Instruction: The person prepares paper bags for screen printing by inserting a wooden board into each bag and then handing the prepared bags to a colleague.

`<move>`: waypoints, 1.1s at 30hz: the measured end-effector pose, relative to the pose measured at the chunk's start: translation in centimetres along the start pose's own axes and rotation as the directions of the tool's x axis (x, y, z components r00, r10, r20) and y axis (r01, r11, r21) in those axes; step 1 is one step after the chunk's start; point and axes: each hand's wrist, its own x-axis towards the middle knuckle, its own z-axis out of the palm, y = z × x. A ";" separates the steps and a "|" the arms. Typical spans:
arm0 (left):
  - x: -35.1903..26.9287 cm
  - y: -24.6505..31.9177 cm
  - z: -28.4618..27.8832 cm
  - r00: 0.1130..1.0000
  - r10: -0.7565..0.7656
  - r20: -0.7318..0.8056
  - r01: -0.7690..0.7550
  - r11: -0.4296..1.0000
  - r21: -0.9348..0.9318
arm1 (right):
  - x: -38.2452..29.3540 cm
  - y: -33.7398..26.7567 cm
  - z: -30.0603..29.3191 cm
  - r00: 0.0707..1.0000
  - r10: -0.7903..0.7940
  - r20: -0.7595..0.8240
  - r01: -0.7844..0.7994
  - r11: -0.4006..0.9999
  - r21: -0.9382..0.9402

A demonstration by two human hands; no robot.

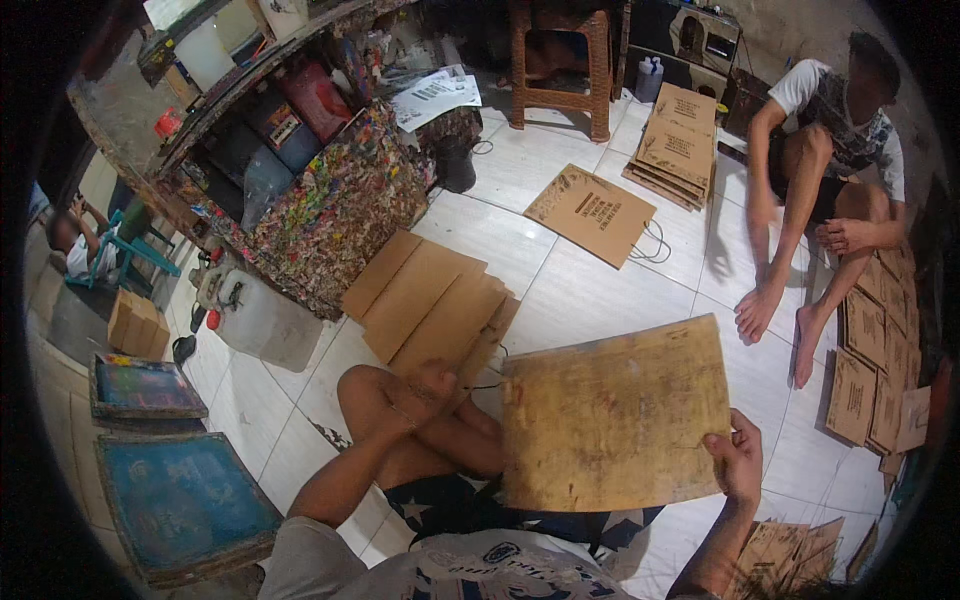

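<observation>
My right hand (736, 457) grips the right edge of a thin, stained yellowish board (615, 416), thumb on top, held over my lap. My left hand (431, 390) is at the near end of a fanned pile of plain brown kraft paper bags (424, 300) on the floor; it is blurred, and whether its fingers hold a bag cannot be told. Beyond the board, a printed kraft bag (592, 214) with dark cord handles lies flat on the tiles. Farther back stands a stack of printed bags (675, 142).
A person (840, 142) sits barefoot at the right beside rows of printed bags (862, 337). At the left are a paint-crusted bench (337, 202), a plastic jerrycan (262, 319) and framed printing screens (187, 499). A brown plastic stool (562, 97) stands at the back.
</observation>
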 end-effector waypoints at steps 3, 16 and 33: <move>-1.5 4.3 -4.5 0.994 0.083 -0.073 -0.093 0.984 -0.150 | 0.4 -0.5 3.2 0.997 -0.041 0.058 0.036 0.996 0.077; -2.1 7.0 -0.9 0.582 0.477 -0.659 -0.368 0.877 0.309 | 3.0 5.5 7.1 0.962 -0.249 -0.114 0.265 0.951 0.160; -1.2 10.3 -6.6 0.949 0.305 0.079 -0.279 0.931 -0.237 | 5.4 13.8 18.2 0.992 -0.018 0.124 -0.009 0.977 0.214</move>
